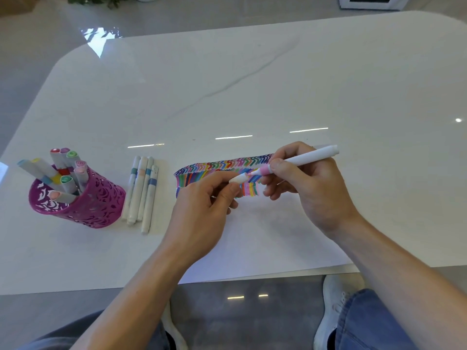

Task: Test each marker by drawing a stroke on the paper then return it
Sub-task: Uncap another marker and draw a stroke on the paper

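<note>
While your right hand (pixel 310 185) grips the marker (pixel 303 157) with thumb and curled fingers closed round its smooth white barrel, the pink collar and pink nib point toward eight o'clock and the blunt tail toward two o'clock. Your left hand (pixel 202 213) pinches the cap (pixel 237 179), a short white tapered piece, between thumb and forefinger, the remaining fingers curled beneath. The cap's open end sits just beside the nib; whether the two touch cannot be told. Both hands are over the paper (pixel 265 243), a flat white sheet lying on the glossy, faintly veined white table (pixel 252 84). Across the sheet's far edge runs a dense band of strokes (pixel 227 165): a row of small chevrons above a row of short straight bars, in many colours. At nine o'clock from your left hand lie the loose markers (pixel 141 190), a tight bundle of white cylindrical barrels with pale coloured bands, side by side and pointing roughly twelve to six. Further toward nine o'clock stands the holder (pixel 93 205), a magenta round cup with a cut-out lattice wall, upright. It contains the standing markers (pixel 60 170), which lean at mixed angles and show round coloured end caps.
</note>
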